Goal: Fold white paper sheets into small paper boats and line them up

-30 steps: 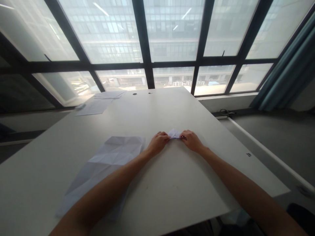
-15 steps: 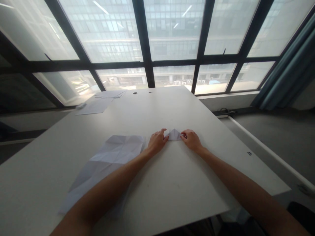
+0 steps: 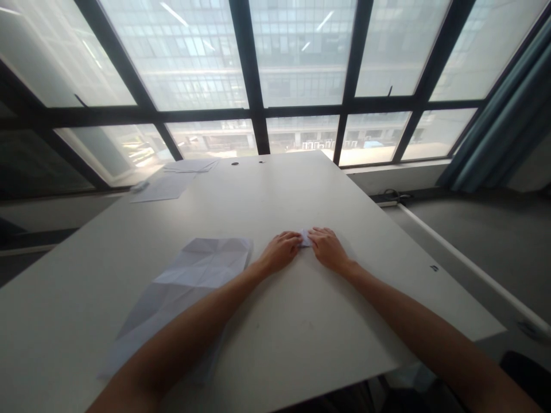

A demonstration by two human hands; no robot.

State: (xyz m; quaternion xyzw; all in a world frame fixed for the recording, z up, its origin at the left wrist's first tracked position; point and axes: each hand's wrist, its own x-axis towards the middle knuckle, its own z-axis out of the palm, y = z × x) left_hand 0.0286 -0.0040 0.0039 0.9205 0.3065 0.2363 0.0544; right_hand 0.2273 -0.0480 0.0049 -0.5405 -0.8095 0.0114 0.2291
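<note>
A small folded piece of white paper (image 3: pixel 305 238) lies on the white table (image 3: pixel 301 321) in the middle of the view. My left hand (image 3: pixel 282 250) and my right hand (image 3: pixel 326 248) are side by side on it, fingers curled and pressing down. The two hands nearly touch, and only a sliver of the paper shows between them.
A large creased sheet of paper (image 3: pixel 181 292) lies on the table to the left of my left forearm. More sheets (image 3: pixel 176 178) sit at the table's far left corner. Windows with dark frames (image 3: pixel 253 109) stand behind; a teal curtain (image 3: pixel 503 132) hangs at the right.
My hands have moved closer together over the small folded paper. Its raised triangular point, visible half a second ago, is now pressed flat and mostly covered.
</note>
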